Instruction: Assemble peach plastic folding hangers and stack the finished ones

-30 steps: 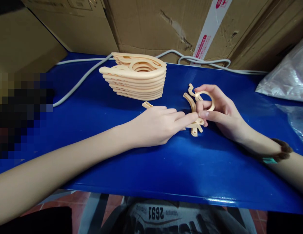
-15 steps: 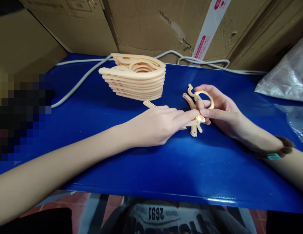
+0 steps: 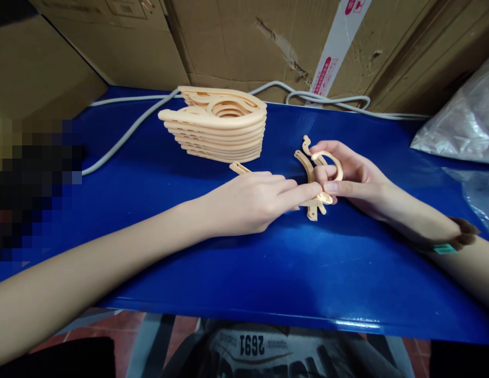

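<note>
Cream plastic parts, shaped like pieces of folding clothes hangers, are between my hands. My right hand [image 3: 362,176] pinches a curved hanger hook [image 3: 337,164], its open curve upward. My left hand [image 3: 256,205] is closed over a hanger arm [image 3: 239,168], whose slotted end sticks out behind the knuckles. Left fingertips meet the hook's rounded base [image 3: 325,198] beside my right thumb; the exact joint is hidden by fingers. Loose curved hanger pieces [image 3: 304,160] lie on the table under and beside my fingers. A neat stack of cream hanger parts [image 3: 224,137] stands beyond my left hand.
The blue table [image 3: 244,278] has its front edge near my lap. Behind it stand cardboard boxes [image 3: 236,47], with a grey cable [image 3: 129,136] along the back. Clear plastic bags [image 3: 460,115] lie at the right.
The hook has tilted and shifted slightly left in my right hand. The left fingertips have slid a little lower against its base. The stack stays in place.
</note>
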The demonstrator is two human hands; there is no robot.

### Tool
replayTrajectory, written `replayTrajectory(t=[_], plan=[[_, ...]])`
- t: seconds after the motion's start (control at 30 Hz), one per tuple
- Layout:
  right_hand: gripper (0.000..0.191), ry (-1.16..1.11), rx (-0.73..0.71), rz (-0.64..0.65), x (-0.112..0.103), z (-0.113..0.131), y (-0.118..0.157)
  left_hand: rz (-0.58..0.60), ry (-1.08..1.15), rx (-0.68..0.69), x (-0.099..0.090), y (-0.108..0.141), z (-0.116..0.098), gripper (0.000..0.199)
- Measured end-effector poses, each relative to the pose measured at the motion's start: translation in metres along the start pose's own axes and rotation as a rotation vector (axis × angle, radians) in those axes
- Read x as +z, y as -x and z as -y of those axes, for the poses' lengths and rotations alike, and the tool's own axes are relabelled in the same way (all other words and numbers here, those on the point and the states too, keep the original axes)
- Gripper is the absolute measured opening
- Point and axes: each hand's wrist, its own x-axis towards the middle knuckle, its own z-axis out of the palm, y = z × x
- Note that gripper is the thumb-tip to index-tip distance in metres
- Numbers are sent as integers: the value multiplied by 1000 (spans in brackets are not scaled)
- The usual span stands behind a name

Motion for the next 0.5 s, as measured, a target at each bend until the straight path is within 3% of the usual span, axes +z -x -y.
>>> replayTrajectory(t=[0.5], plan=[[48, 43, 2, -56, 6, 1, 0, -32, -34, 29, 6, 1, 2, 29]])
